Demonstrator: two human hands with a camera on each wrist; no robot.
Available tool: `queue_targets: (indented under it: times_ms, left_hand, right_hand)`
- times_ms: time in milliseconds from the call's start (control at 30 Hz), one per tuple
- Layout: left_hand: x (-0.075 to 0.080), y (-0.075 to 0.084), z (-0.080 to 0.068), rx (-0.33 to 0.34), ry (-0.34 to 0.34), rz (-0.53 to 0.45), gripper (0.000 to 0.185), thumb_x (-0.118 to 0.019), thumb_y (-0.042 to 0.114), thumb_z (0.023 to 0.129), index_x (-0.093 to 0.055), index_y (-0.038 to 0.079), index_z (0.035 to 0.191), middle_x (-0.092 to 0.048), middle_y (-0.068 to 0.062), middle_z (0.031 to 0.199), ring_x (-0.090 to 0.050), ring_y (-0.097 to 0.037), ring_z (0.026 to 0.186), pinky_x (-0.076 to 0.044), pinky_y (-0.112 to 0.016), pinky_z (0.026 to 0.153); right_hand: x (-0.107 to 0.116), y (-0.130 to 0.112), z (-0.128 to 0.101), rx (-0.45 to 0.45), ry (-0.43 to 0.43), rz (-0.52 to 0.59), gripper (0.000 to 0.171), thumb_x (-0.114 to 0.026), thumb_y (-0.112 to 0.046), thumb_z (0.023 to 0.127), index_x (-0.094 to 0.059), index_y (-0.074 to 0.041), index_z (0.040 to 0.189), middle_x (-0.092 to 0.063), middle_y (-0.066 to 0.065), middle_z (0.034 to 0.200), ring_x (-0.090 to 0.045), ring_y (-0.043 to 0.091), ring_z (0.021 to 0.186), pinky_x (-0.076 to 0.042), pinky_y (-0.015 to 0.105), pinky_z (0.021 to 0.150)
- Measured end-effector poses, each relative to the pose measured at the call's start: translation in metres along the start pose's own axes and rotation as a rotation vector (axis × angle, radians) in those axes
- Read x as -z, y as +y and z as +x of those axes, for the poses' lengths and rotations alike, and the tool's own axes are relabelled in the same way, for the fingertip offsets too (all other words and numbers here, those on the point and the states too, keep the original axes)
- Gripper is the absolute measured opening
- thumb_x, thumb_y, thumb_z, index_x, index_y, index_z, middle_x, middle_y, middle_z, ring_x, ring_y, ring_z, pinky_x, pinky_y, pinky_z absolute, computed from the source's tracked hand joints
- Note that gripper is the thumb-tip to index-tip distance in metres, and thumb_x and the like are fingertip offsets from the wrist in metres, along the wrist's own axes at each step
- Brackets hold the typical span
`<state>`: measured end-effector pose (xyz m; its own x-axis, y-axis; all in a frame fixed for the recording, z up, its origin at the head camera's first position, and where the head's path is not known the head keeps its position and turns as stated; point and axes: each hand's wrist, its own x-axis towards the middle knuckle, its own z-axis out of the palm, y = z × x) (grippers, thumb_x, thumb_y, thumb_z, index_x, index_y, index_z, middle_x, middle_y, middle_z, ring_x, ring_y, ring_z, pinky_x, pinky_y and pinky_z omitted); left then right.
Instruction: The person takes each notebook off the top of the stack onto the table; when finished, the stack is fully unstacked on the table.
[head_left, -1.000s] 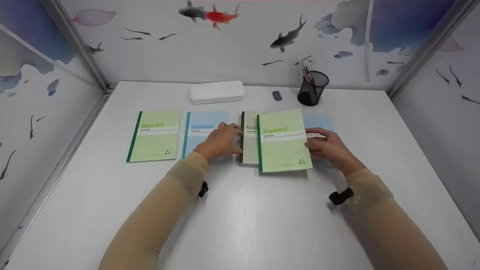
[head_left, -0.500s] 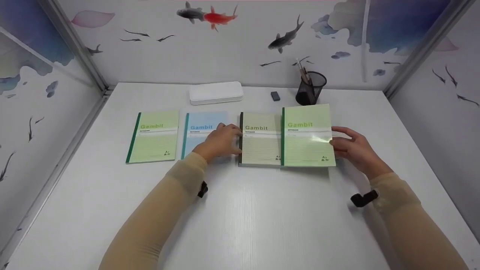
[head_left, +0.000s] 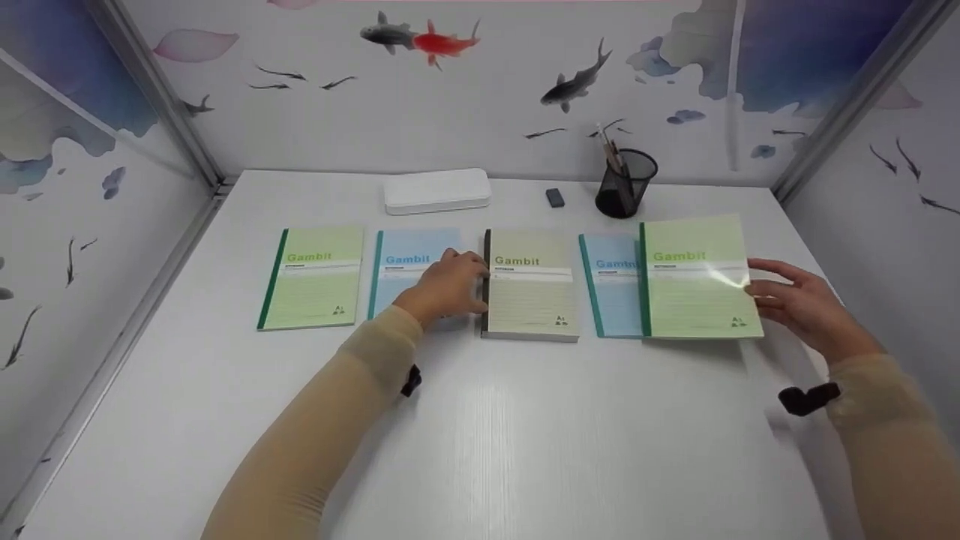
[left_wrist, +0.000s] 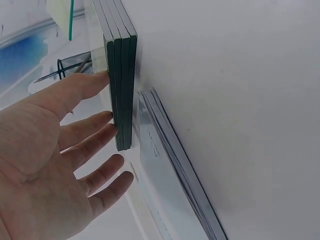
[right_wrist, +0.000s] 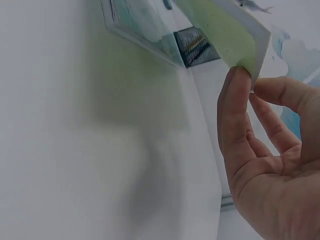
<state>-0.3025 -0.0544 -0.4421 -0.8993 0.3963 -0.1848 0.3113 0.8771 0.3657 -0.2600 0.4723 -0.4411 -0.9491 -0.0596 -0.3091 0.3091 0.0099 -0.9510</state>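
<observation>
White desk (head_left: 480, 420), fish-print walls: green notebook (head_left: 701, 277) at far right of row, lifted off desk, overlapping blue notebook (head_left: 611, 289); R hand (head_left: 806, 307) pinches its right edge, thumb and fingers. L hand (head_left: 442, 289), fingers straight, presses spine of notebook stack (head_left: 531, 289) mid-row. Pen cup (head_left: 626, 184), white case (head_left: 437, 190) behind.

Five notebooks lie in a row across the white surface (head_left: 480, 420); leftmost the green softcover notebook (head_left: 313, 278), then a blue softcover notebook (head_left: 409, 262), the thick olive notebook stack (head_left: 531, 285), a second blue notebook (head_left: 613, 289), and the light-green notebook (head_left: 699, 277) overlapping it nearest the right edge; along the far edge sit the flat white case (head_left: 437, 190), small dark eraser (head_left: 555, 197) and black mesh pen cup (head_left: 626, 184).
</observation>
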Motion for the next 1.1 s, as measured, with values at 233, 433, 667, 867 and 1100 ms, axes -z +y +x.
queue_targets:
  times_ms: [233, 433, 667, 867, 1100]
  left_hand:
    - [0.002, 0.004, -0.001, 0.000, -0.006, -0.011, 0.061, -0.081, 0.030, 0.090, -0.061, 0.012, 0.144, -0.050, -0.002, 0.153, -0.043, -0.026, 0.138, -0.042, -0.044, 0.117]
    - [0.002, 0.004, 0.001, -0.005, -0.001, 0.002, 0.060, -0.081, 0.031, 0.090, -0.061, 0.012, 0.143, -0.051, -0.002, 0.153, -0.043, -0.026, 0.139, -0.042, -0.043, 0.117]
    - [0.000, 0.005, 0.001, -0.036, -0.010, 0.032, 0.058, -0.080, 0.030, 0.091, -0.061, 0.008, 0.142, -0.052, -0.005, 0.152, -0.044, -0.027, 0.138, -0.044, -0.043, 0.115]
    - [-0.001, 0.006, 0.003, -0.023, -0.010, 0.040, 0.060, -0.081, 0.030, 0.091, -0.061, 0.008, 0.142, -0.052, -0.005, 0.152, -0.044, -0.026, 0.138, -0.043, -0.043, 0.116]
    - [0.002, 0.004, 0.000, -0.009, -0.006, 0.030, 0.058, -0.080, 0.030, 0.091, -0.061, 0.009, 0.142, -0.052, -0.005, 0.152, -0.044, -0.026, 0.138, -0.044, -0.043, 0.116]
  right_hand:
    - [0.042, -0.005, -0.008, -0.067, 0.042, -0.045, 0.040, -0.070, -0.012, 0.098, -0.058, -0.033, 0.130, -0.074, -0.012, 0.099, -0.074, 0.008, 0.088, -0.060, 0.021, 0.077]
    - [0.062, -0.008, -0.004, -0.094, 0.069, -0.155, 0.054, -0.070, -0.018, 0.099, -0.047, -0.030, 0.147, -0.071, -0.021, 0.097, -0.072, 0.002, 0.090, -0.060, 0.020, 0.078]
    - [0.068, 0.000, 0.005, -0.127, 0.078, -0.462, 0.083, -0.064, -0.031, 0.103, -0.015, -0.008, 0.166, -0.062, -0.035, 0.097, -0.067, -0.009, 0.092, -0.058, 0.017, 0.082]
    - [0.065, 0.012, 0.010, -0.034, 0.142, -0.672, 0.074, -0.064, -0.035, 0.102, -0.031, -0.005, 0.162, -0.061, -0.029, 0.093, -0.064, -0.007, 0.085, -0.057, 0.018, 0.077]
    - [0.051, 0.006, 0.018, -0.036, 0.071, -0.990, 0.075, -0.067, -0.043, 0.099, -0.041, 0.002, 0.153, -0.047, 0.039, 0.142, -0.052, 0.046, 0.124, -0.053, 0.045, 0.089]
